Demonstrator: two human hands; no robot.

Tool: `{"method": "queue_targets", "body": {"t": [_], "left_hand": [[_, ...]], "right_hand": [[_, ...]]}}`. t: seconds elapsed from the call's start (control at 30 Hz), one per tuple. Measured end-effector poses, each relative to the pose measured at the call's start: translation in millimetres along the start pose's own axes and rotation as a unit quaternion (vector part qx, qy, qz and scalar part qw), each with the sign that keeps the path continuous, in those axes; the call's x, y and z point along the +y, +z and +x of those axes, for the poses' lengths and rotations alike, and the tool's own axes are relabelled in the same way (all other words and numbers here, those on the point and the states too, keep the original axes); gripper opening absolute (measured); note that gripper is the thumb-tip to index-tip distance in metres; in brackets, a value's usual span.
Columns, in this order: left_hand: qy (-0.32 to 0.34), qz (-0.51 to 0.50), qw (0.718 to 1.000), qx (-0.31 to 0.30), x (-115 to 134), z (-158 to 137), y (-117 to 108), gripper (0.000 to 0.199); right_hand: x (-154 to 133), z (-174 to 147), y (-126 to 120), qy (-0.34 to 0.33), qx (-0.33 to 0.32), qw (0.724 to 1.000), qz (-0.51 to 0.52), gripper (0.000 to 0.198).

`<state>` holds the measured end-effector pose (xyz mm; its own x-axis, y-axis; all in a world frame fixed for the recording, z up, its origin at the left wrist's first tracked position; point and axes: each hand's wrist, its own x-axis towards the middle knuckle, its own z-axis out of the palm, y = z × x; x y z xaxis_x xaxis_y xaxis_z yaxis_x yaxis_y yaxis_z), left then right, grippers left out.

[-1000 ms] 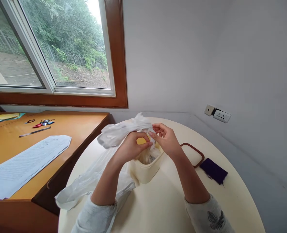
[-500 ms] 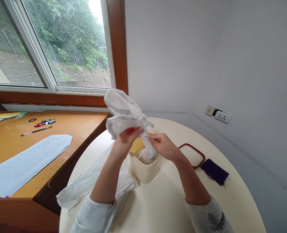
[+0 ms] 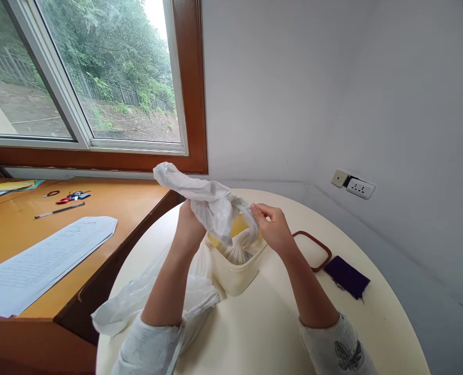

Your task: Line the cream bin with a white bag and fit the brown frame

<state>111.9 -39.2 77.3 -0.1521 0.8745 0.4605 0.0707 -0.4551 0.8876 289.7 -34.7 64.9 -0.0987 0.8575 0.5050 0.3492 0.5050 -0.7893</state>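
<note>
A thin white plastic bag (image 3: 211,200) is bunched and twisted between my hands, its lower part hanging into a cream-coloured bin (image 3: 233,273). My left hand (image 3: 190,221) is closed on the bag's left side, its fingers mostly hidden behind the plastic. Thumb and fingers of my right hand (image 3: 270,221) pinch a twisted strand of the bag on the right. Yellow shows inside the bin behind the bag. Another white plastic bag (image 3: 137,299) lies spread on the round table, left of the bin and partly under my left forearm.
On the round cream table (image 3: 278,323), a brown rounded frame (image 3: 329,253) and a dark purple cloth (image 3: 348,277) lie to the right. The wooden desk (image 3: 137,208) at left bears papers (image 3: 51,265), a pen (image 3: 59,210) and keys (image 3: 75,196). A wall socket (image 3: 360,188) is at right.
The bag's upper end has dropped and swung left, now folding over my left hand. My right hand has moved slightly up and right, drawing out a strand of the bag.
</note>
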Motion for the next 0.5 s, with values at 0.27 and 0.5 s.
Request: {"method": "queue_targets", "body": {"t": [0.27,0.5], "left_hand": [[0.010,-0.059,0.998,-0.019,0.0,1.3,-0.4,0.027],[0.010,-0.004,0.999,-0.053,9.7,-2.1,1.2,0.033]], "right_hand": [[5.6,2.5,-2.6,0.004,-0.014,1.000,0.019,0.030],[1.1,0.6,0.2,0.013,-0.074,0.997,0.010,0.023]]}}
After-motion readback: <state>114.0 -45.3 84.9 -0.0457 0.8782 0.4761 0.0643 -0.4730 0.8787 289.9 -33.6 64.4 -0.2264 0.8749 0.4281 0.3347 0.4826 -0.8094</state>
